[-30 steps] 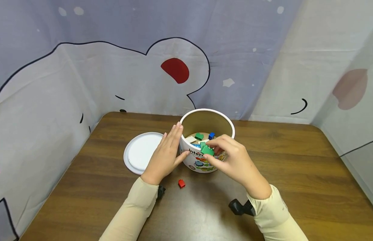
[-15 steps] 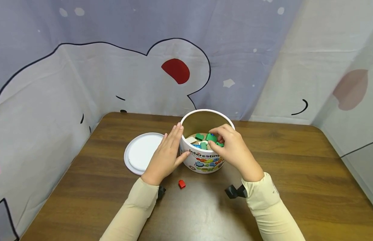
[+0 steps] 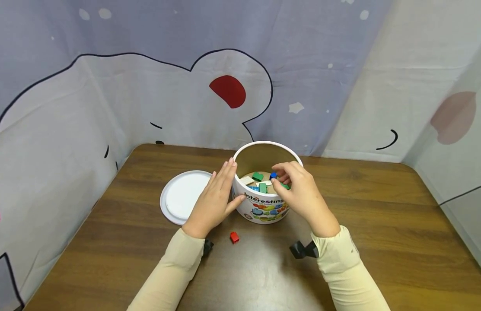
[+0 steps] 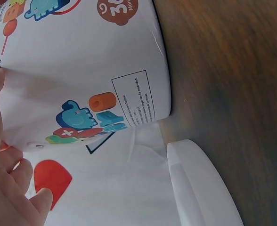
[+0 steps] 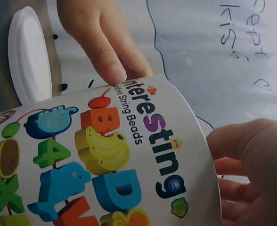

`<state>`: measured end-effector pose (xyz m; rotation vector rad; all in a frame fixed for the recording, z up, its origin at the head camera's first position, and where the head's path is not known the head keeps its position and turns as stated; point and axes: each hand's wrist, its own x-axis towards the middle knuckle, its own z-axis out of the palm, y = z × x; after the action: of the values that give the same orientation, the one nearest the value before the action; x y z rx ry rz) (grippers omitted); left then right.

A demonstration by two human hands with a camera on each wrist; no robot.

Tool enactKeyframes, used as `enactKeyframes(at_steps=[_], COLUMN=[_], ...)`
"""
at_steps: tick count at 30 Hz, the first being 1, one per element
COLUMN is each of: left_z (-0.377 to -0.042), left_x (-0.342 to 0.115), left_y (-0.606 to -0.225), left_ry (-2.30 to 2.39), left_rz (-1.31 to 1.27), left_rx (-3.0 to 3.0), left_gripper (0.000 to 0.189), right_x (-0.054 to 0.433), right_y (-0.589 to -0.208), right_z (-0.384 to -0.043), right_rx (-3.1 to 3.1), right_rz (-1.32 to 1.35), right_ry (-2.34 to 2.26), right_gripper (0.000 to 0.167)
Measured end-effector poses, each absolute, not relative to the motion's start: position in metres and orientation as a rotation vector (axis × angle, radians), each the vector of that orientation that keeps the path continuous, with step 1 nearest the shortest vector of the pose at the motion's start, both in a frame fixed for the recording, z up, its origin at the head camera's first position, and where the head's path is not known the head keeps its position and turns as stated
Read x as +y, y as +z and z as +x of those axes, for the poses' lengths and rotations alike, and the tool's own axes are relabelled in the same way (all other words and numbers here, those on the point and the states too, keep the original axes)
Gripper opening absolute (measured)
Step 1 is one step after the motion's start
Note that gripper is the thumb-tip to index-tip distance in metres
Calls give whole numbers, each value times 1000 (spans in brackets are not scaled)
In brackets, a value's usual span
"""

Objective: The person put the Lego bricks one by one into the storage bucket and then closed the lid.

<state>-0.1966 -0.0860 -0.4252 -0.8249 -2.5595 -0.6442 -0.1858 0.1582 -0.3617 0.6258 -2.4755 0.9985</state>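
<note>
A white round tub (image 3: 259, 211) with printed pictures and the word "Interesting" stands upright on the table. My left hand (image 3: 214, 196) rests its straight fingers along the tub's left side, the thumb touching the printed front. Over the tub's opening on the right is my right hand (image 3: 302, 190), its fingers loosely bent and nothing seen between them; the fingertips are partly hidden by the tub wall in the right wrist view. Inside the tub lie a blue block (image 3: 273, 176), a green block (image 3: 257, 176), another green block (image 3: 262, 188) and pale flat pieces (image 3: 246, 180).
A white lid (image 3: 182, 196) lies flat left of the tub, partly behind the left hand. A small red block (image 3: 234, 237) sits on the wooden table (image 3: 380, 224) in front of the tub. Behind the table hangs a printed curtain (image 3: 302, 65).
My right hand moved forward over the tub carrying a green block, then let it go. The green block is no longer in the fingers. The left hand has stayed put.
</note>
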Motion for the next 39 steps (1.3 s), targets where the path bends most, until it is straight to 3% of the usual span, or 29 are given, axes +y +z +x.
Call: enactKeyframes(at_steps=[6,17,27,39], left_z=[-197,-200,-199,-200], left_x=[-87,-92,-94,-95], left_y=[-426,-427,-429,-430], left_ry=[-642,-629,-640,-630], left_rz=[-826,-827,-822,-821], left_rx=[-2551,-2543,-2530,-2546], left_gripper=[87,84,82,82], right_x=[155,139,116,100], right_y=[-361,-364,-384,-421], right_z=[-174,-147,-139,-147], right_rx=[-2327,-2191,-2484,-2810], right_rz=[703,998,1157,1200], right_ry=[980,1036,819,803], right_gripper=[17,24,4,17])
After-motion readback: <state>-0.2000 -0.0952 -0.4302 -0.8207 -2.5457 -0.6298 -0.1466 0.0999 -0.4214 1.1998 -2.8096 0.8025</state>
